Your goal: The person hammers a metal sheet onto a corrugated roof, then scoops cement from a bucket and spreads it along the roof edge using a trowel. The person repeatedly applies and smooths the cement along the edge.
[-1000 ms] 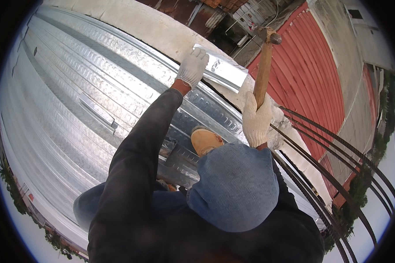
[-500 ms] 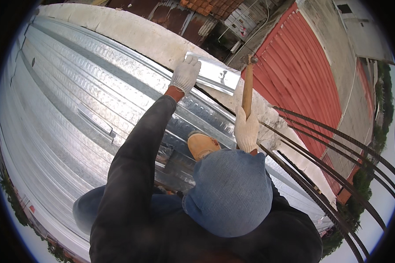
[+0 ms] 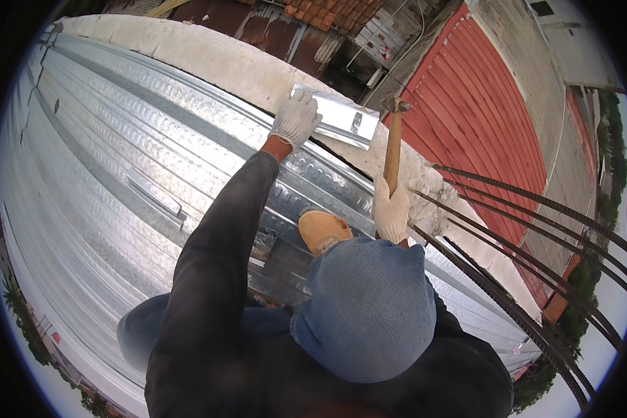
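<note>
My left hand (image 3: pixel 296 120), in a white knitted glove, is closed on the left end of a short, shiny bent metal strip (image 3: pixel 340 115). The strip lies along the edge of the pale concrete ledge (image 3: pixel 223 59), with a dark mark near its right end. In my right hand (image 3: pixel 391 209), also gloved, is a hammer (image 3: pixel 393 150), gripped by its wooden handle. Its head points away from me, just right of the strip and apart from it. A tan shoe (image 3: pixel 322 231) rests on the ribbed metal sheeting (image 3: pixel 118 139), beside my denim-covered knee (image 3: pixel 369 306).
Several ribbed steel bars (image 3: pixel 529 202) stick out to the right past the rough concrete. Beyond the ledge lies a lower red corrugated roof (image 3: pixel 474 104), with orange tiles (image 3: pixel 334 12) farther back. A small loose metal piece (image 3: pixel 155 195) lies on the sheeting at left.
The hammer's head has come slightly lower and turned, so more of it shows. My left hand and the metal strip have hardly moved. The whole view has shifted slightly.
</note>
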{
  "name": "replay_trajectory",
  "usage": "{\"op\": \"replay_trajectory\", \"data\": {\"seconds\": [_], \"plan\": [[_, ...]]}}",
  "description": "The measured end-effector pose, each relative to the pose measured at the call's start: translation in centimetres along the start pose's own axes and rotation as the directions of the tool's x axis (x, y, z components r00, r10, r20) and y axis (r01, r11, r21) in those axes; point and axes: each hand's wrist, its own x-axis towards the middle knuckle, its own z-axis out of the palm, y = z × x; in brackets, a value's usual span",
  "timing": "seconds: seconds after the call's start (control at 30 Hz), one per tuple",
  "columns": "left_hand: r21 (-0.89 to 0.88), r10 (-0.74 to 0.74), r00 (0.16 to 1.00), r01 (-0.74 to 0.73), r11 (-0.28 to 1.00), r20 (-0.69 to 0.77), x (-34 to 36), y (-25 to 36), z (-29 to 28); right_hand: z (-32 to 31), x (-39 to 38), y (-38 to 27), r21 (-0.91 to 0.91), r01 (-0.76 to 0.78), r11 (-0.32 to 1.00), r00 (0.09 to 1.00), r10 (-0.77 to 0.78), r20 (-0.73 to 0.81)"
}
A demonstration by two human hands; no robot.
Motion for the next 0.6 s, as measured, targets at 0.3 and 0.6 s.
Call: {"op": "replay_trajectory", "data": {"seconds": [0.3, 0.6], "plan": [[0.192, 0.120, 0.975, -0.156, 0.969, 0.189, 2.7, 2.1, -2.1, -4.4, -7.4, 6.7, -0.276, 0.010, 0.961, 0.998, 0.008, 0.064], [0.137, 0.296, 0.943, -0.316, 0.939, 0.150, 1.8, 0.7, -0.5, -17.4, -19.5, 17.4, -0.688, -0.022, 0.726, 0.975, 0.167, 0.145]]}}
